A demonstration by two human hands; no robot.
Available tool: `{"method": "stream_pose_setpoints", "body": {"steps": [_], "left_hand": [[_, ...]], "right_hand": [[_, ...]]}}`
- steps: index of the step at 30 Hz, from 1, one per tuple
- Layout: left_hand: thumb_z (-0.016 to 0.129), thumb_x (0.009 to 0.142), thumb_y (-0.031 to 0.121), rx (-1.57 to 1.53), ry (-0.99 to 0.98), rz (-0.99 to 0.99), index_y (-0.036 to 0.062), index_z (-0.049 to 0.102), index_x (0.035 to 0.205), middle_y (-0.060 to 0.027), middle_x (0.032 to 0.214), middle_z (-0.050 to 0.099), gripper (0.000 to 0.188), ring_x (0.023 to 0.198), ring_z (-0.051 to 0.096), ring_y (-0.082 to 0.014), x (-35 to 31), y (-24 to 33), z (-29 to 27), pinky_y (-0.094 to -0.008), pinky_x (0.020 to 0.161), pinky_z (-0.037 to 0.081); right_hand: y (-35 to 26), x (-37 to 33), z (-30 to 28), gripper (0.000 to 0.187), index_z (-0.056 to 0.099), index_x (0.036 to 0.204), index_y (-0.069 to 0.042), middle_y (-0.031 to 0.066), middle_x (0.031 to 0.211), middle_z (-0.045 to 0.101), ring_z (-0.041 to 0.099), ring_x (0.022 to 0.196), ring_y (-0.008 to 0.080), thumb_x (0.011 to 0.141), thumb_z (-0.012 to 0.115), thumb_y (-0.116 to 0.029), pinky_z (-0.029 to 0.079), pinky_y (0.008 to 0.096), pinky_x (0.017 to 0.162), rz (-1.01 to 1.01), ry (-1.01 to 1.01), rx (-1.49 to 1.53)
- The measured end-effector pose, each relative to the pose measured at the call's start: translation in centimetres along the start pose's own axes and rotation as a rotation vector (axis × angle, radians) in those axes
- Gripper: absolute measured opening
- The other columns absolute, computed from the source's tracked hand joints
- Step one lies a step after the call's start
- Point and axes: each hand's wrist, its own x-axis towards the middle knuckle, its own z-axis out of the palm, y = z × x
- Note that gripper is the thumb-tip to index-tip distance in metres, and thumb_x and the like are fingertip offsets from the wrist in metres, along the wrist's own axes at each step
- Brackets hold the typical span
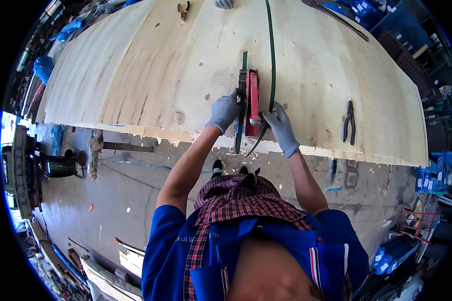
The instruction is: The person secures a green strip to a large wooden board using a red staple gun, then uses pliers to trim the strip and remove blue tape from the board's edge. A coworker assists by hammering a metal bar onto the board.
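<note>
On the pale plywood sheet [160, 75] stands a red and black strapping tensioner [254, 95], its long side running away from me. My left hand [223, 111], in a grey glove, is closed on the tensioner's dark left side, fingertips partly hidden. At the tensioner's right, my gloved right hand [283, 131] pinches a dark green strap [271, 55] between thumb and fingers. That strap runs over the sheet to the far edge; its loose end curls down past the near edge. Another green strap piece [244, 60] emerges beyond the tensioner.
Dark-handled pliers [349, 123] lie to the right, yellow-and-black pliers [183, 11] at the far left. A long dark metal tool [336, 20] rests at the far right. Another person's grey-gloved hand [224, 4] touches the far edge. Wood scraps litter the concrete floor [120, 195].
</note>
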Motion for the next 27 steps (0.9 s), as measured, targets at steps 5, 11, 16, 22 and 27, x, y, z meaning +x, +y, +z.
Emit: {"method": "stream_pose_setpoints", "body": {"steps": [5,11,16,22,27], "left_hand": [[0.055,0.087,0.033,-0.082,0.024,-0.017,0.0131,0.051,0.124,-0.0194,0.093,0.067,0.042,0.086,0.064,-0.0385,-1.1,-0.4,-0.4,-0.0482,0.071,0.049],[0.049,0.093,0.039,-0.489,0.042,-0.044,0.007,0.049,0.128,-0.0168,0.088,0.068,0.048,0.079,0.067,-0.0283,-0.6,-1.6,-0.9,-0.042,0.07,0.052],[0.042,0.099,0.039,-1.934,-0.286,-0.165,-0.0032,0.045,0.13,-0.0126,0.102,0.065,0.053,0.079,0.065,-0.0173,-1.4,4.0,-9.5,-0.026,0.059,0.052],[0.042,0.1,0.027,-1.996,-0.315,-0.154,-0.0018,0.051,0.117,-0.001,0.077,0.053,0.034,0.056,0.043,-0.0057,0.6,-0.2,-11.5,-0.0179,0.04,0.034],[0.042,0.1,0.02,-1.554,-0.156,-0.13,0.0077,0.054,0.103,0.0043,0.061,0.041,0.018,0.044,0.03,-0.0046,-4.9,-0.8,-7.6,-0.0199,0.038,0.024]], "right_hand": [[-4.8,-3.2,1.2,0.021,0.052,0.11,-0.001,-0.0019,0.065,0.046,0.041,0.053,0.0059,0.098,0.045,-0.017,0.037,0.0219,0.051,-0.053,0.055,0.352],[-14.0,-13.0,3.6,0.017,0.05,0.101,-0.005,-0.004,0.062,0.037,0.033,0.052,0.0039,0.1,0.041,-0.019,0.029,0.0217,0.049,0.034,-0.259,0.584],[-8.3,-16.3,8.2,0.018,0.049,0.101,-0.006,0.0007,0.067,0.051,0.042,0.055,0.0063,0.102,0.038,-0.02,0.037,0.0216,0.053,0.106,-0.573,0.492],[-4.9,-18.5,9.3,0.016,0.052,0.11,-0.001,0.0083,0.086,0.065,0.063,0.081,0.0144,0.098,0.044,-0.009,0.05,0.0265,0.074,0.097,-0.532,0.138],[-6.2,-14.5,7.4,0.032,0.047,0.123,0.001,0.0092,0.105,0.061,0.059,0.092,0.0131,0.091,0.052,-0.001,0.048,0.0258,0.078,-0.254,0.124,-0.071]]}}
